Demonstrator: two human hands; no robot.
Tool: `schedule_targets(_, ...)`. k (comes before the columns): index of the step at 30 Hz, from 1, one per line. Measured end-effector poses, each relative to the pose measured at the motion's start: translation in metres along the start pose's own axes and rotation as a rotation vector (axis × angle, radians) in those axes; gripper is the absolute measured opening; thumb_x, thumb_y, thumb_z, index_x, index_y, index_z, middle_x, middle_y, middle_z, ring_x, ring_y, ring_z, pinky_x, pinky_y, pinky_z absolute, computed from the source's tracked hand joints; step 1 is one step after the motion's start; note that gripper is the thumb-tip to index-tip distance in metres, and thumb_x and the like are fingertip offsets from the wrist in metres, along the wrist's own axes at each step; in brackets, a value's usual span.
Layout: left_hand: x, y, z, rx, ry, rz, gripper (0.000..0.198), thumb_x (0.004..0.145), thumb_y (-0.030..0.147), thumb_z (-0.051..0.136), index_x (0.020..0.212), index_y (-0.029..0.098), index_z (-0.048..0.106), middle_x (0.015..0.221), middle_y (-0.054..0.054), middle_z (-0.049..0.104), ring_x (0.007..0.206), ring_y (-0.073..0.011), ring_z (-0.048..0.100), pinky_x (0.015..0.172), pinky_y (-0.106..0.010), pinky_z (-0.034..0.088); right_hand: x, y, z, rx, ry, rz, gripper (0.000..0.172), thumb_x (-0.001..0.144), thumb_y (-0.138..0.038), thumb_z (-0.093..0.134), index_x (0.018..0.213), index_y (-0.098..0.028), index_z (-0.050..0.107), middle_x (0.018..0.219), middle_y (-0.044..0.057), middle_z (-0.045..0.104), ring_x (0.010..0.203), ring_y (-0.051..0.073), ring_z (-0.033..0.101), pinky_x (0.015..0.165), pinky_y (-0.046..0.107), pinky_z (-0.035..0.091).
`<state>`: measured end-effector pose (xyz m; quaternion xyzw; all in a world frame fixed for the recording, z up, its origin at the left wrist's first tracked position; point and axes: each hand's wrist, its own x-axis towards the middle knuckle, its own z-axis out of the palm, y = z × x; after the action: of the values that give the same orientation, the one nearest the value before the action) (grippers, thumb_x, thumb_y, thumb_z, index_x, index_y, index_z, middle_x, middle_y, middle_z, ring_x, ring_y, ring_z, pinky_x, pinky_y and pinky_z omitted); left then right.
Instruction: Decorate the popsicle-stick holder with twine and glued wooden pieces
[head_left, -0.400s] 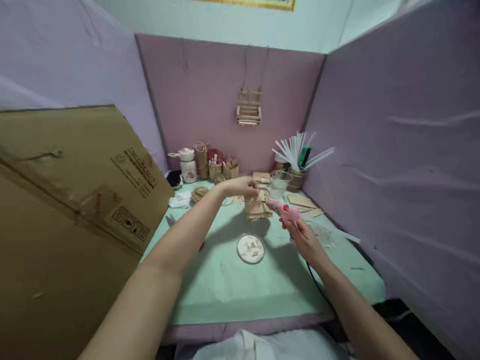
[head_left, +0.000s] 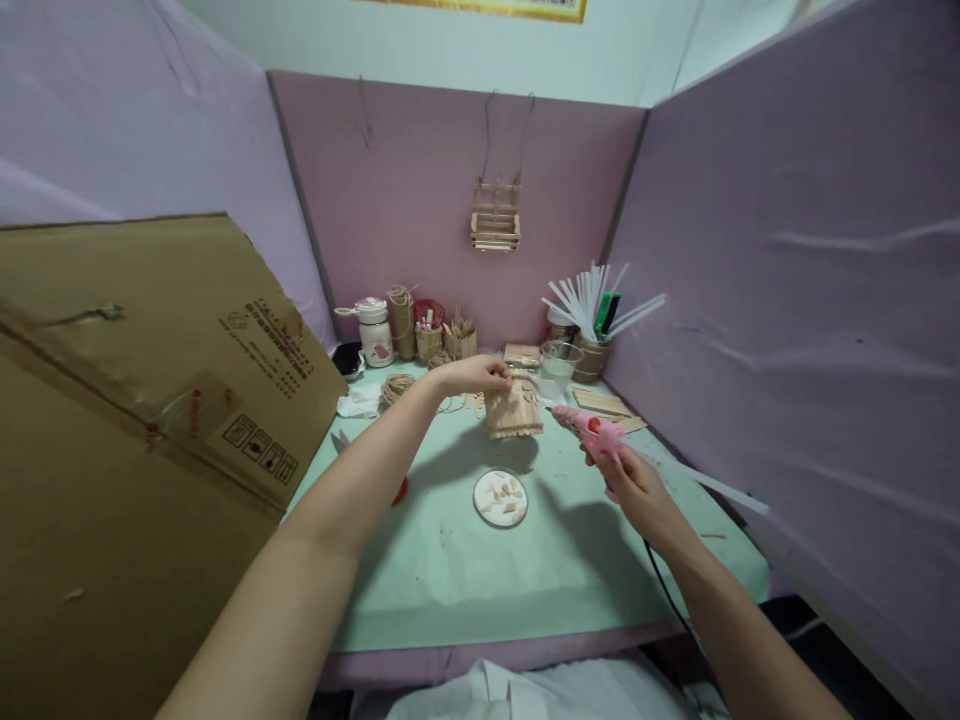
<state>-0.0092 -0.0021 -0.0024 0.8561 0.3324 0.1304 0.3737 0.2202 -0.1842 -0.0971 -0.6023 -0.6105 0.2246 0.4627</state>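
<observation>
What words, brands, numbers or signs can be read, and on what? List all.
No text is legible.
Cardboard box: printed characters blurred; four boxed symbols, details too small.
Packing tape: red print, blurred.
White bottle: reddish print, too small.
Yellow-edged wall sheet: cropped, unreadable.

Pink with red patch (head_left: 594,425) on glue gun (head_left: 573,420); milky white on glue stick (head_left: 724,488); pale tan on wooden piece (head_left: 516,412); mint green on tabletop (head_left: 442,595); mauve on back panel (head_left: 420,210); brown with dark print (head_left: 259,448) on cardboard (head_left: 135,330).
</observation>
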Motion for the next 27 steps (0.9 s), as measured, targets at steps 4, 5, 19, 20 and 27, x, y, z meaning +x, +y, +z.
schedule_targets(4,-0.005,-0.003,-0.001,-0.026,0.041,-0.013,0.016,0.070,0.032,0.062,0.072,0.017,0.061,0.071,-0.001,0.058,0.067,-0.0140,0.049,0.062,-0.026,0.035,0.000,0.027,-0.027,-0.227,0.030,-0.103,0.045,0.088,-0.060,0.043,0.094,-0.021,0.065,0.088,0.008,0.067,0.082,0.024,0.058,0.071,0.035,0.045)
schedule_targets(5,-0.006,-0.003,-0.001,-0.029,0.049,-0.017,0.016,0.070,0.033,0.061,0.072,0.017,0.061,0.071,-0.001,0.058,0.067,-0.0140,0.049,0.062,-0.026,0.035,0.002,0.037,-0.033,-0.316,0.047,-0.118,0.043,0.087,-0.057,0.044,0.096,-0.021,0.066,0.096,0.009,0.068,0.089,0.027,0.059,0.078,0.038,0.044)
schedule_targets(19,-0.012,-0.001,0.005,-0.037,0.100,-0.024,0.021,0.068,0.036,0.063,0.074,0.016,0.062,0.073,-0.001,0.057,0.069,-0.0144,0.049,0.061,-0.026,0.036,0.027,0.021,-0.017,-0.778,0.271,-0.220,0.028,0.085,-0.039,0.059,0.107,-0.023,0.066,0.112,0.010,0.066,0.106,0.031,0.055,0.090,0.046,0.033)
schedule_targets(20,-0.012,-0.001,0.006,-0.046,0.105,-0.024,0.021,0.068,0.036,0.062,0.074,0.016,0.062,0.074,-0.001,0.058,0.069,-0.0144,0.049,0.061,-0.026,0.036,0.034,0.006,-0.007,-0.713,0.297,-0.321,0.025,0.085,-0.037,0.059,0.105,-0.024,0.067,0.111,0.008,0.067,0.105,0.029,0.055,0.092,0.045,0.032)
schedule_targets(27,-0.015,-0.005,0.010,-0.064,0.115,0.013,0.022,0.069,0.037,0.059,0.075,0.016,0.061,0.070,0.000,0.056,0.067,-0.0134,0.049,0.060,-0.024,0.037,0.071,-0.042,0.068,-0.540,0.327,-0.499,0.019,0.083,-0.031,0.064,0.100,-0.023,0.068,0.106,0.006,0.067,0.103,0.026,0.054,0.094,0.042,0.028)
